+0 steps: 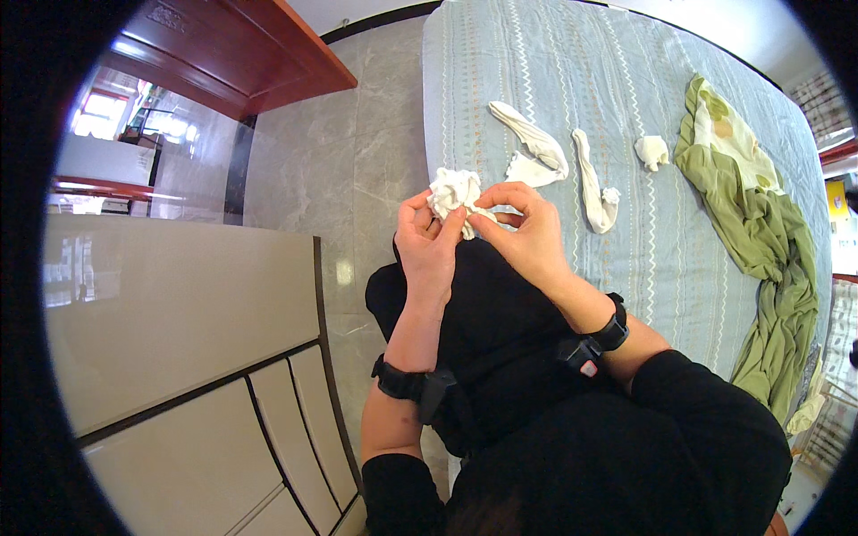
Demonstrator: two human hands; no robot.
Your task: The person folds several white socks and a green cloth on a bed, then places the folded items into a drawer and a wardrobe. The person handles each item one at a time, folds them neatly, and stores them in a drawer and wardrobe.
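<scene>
A bunched white cloth, perhaps a sock (456, 191), is held up between both hands above my lap. My left hand (429, 244) grips it from the left, thumb near its lower edge. My right hand (526, 224) pinches its lower right side between thumb and fingers. Beyond the hands, a long white sock (539, 144) lies bent on the bed. A second white sock (588, 181), curved at its near end, rests to the right of it. Farther right sits a small crumpled white cloth piece (651, 153).
The bed (670, 254) has a pale blue patterned sheet. A twisted green fabric (771, 228) runs along its right side. At left stands a glossy beige cabinet (188, 301) beside the grey tiled floor (301, 147). A reddish-brown wooden door (248, 53) stands at upper left.
</scene>
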